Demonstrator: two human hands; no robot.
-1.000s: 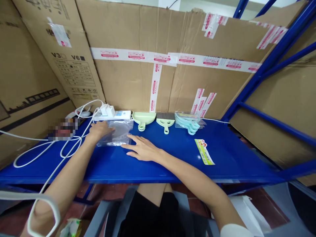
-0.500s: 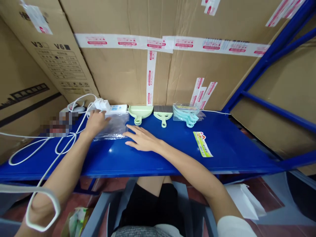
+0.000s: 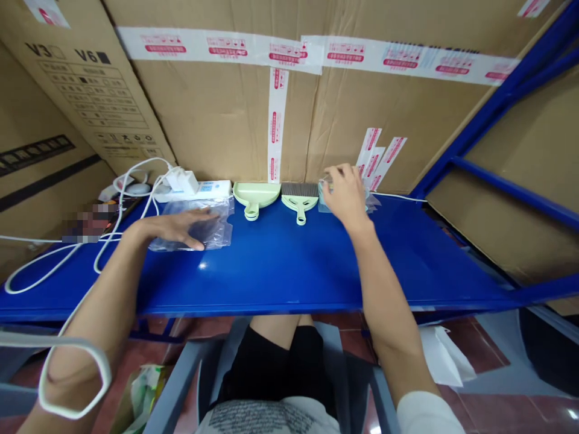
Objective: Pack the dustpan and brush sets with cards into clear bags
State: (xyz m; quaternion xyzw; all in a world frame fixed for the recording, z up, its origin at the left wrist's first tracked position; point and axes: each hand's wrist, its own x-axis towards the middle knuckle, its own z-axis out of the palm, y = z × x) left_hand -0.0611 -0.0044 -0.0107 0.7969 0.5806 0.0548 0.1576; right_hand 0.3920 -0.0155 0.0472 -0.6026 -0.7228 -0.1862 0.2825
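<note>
My left hand [image 3: 178,228] lies spread on clear plastic bags [image 3: 219,226] at the left of the blue table. My right hand [image 3: 347,196] is at the bagged light-blue dustpans [image 3: 324,202] by the back wall, its fingers curled over them and hiding most of the bag. Between the hands, a pale green dustpan [image 3: 257,194] and a green brush with grey bristles [image 3: 299,199] stand side by side against the cardboard, handles toward me.
A white power strip [image 3: 208,190] with a plug and looping white cables [image 3: 118,208] occupies the left back. Cardboard walls [image 3: 217,114] enclose the blue table [image 3: 271,271], and a blue metal frame [image 3: 511,193] rises at the right.
My right hand has moved right and back from the table's middle to the bagged blue dustpans. My left hand has flattened onto the plastic bags. The yellow-green label card is no longer visible.
</note>
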